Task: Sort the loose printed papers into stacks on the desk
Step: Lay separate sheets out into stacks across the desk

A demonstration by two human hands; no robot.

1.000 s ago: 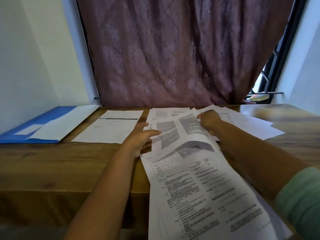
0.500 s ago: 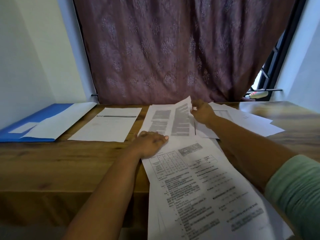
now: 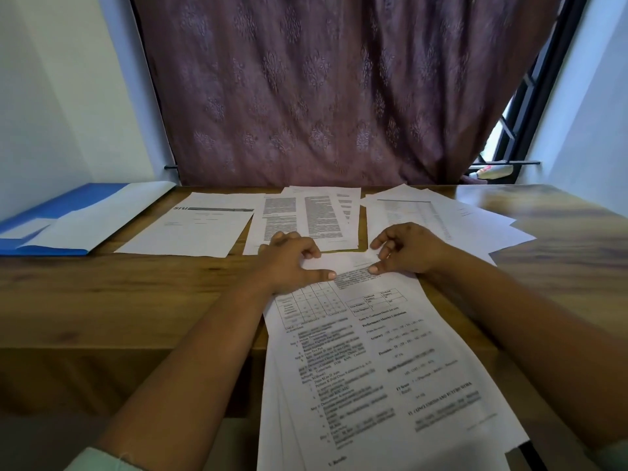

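A near pile of printed papers (image 3: pixel 373 362) lies in front of me and hangs over the desk's front edge. My left hand (image 3: pixel 289 263) rests on its top left corner, thumb flat on the sheet and fingers curled at the edge. On the top right corner my right hand (image 3: pixel 407 253) touches the pile with its thumb, fingers loosely curled above it. Behind the hands lies a middle stack topped by a two-column sheet (image 3: pixel 306 219). A single headed sheet (image 3: pixel 190 229) lies to its left. Loose fanned sheets (image 3: pixel 452 222) lie on the right.
The wooden desk (image 3: pixel 136 294) stands against a dark patterned curtain (image 3: pixel 323 90). A blue folder with a white sheet on it (image 3: pixel 61 226) lies at the far left. A barred window (image 3: pixel 509 130) shows at the right, with walls on both sides.
My right hand laid the two-column sheet flat on the middle stack and drew back. Both hands now sit on the top edge of the near pile.
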